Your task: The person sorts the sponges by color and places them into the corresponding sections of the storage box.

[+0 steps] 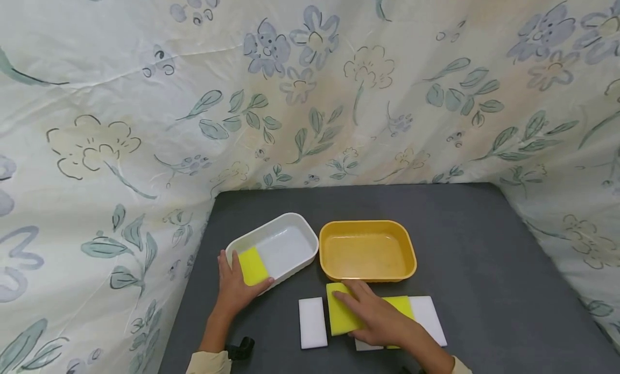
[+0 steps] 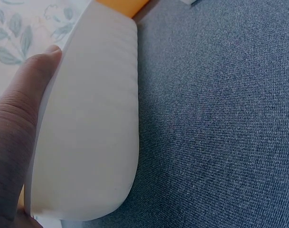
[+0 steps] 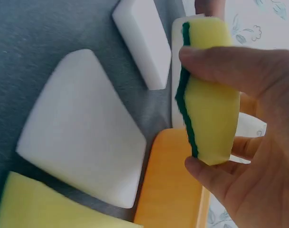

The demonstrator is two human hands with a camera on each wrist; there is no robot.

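Observation:
My left hand (image 1: 235, 289) holds the left end of a white tray (image 1: 290, 245), its thumb along the near rim and its other fingers at the far left corner. Inside the tray, beside that hand, lies a yellow sponge (image 1: 253, 265). Between the thumb and fingers of my right hand (image 1: 385, 319) is a yellow scrub sponge (image 3: 210, 104) with a dark green scouring side, held just in front of a yellow tray (image 1: 368, 277). Below and beside this hand are another yellow sponge (image 1: 401, 305) and white sponges (image 1: 428, 317), partly hidden by it.
A separate white sponge (image 1: 312, 323) lies left of the held one on the dark grey tabletop (image 1: 484, 288). Both trays sit side by side, almost touching. Flower-patterned cloth (image 1: 339, 121) hangs behind and along the sides. A black strap (image 1: 240, 350) is at the left wrist.

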